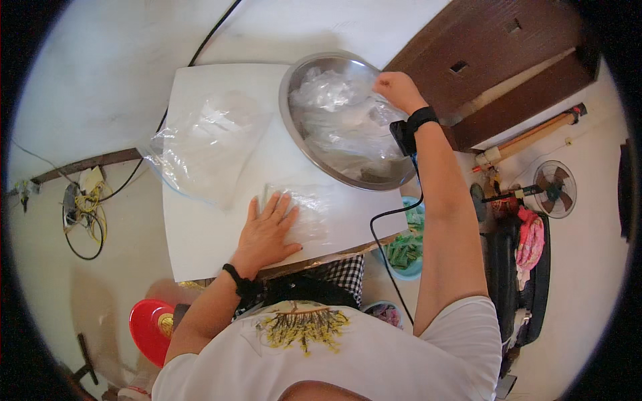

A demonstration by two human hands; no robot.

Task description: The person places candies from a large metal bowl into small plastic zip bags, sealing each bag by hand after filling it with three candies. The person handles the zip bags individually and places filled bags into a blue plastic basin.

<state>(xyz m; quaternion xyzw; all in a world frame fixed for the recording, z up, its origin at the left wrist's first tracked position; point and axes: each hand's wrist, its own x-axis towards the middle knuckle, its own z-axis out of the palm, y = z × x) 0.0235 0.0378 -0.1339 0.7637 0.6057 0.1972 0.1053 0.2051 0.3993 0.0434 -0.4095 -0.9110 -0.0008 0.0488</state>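
My left hand (268,228) lies flat with fingers spread on a folded clear plastic bag (311,210) near the front edge of the white tabletop (195,245). My right hand (398,90) is at the far right rim of a stainless steel basin (321,168), its fingers curled and pinched on clear plastic. Crumpled clear plastic bags (341,115) fill much of that basin. A larger clear bag (210,145) with a pale blue strip along one edge is spread at the table's left, partly overhanging. The fingertips of my right hand are blurred.
A brown wooden panel (481,55) borders the basin on the right. A black cable (386,215) hangs from my right wrist. Below the table's right edge is a light blue tub (411,270) with green packets. A red stool (145,326) stands left; a fan (554,189) is right.
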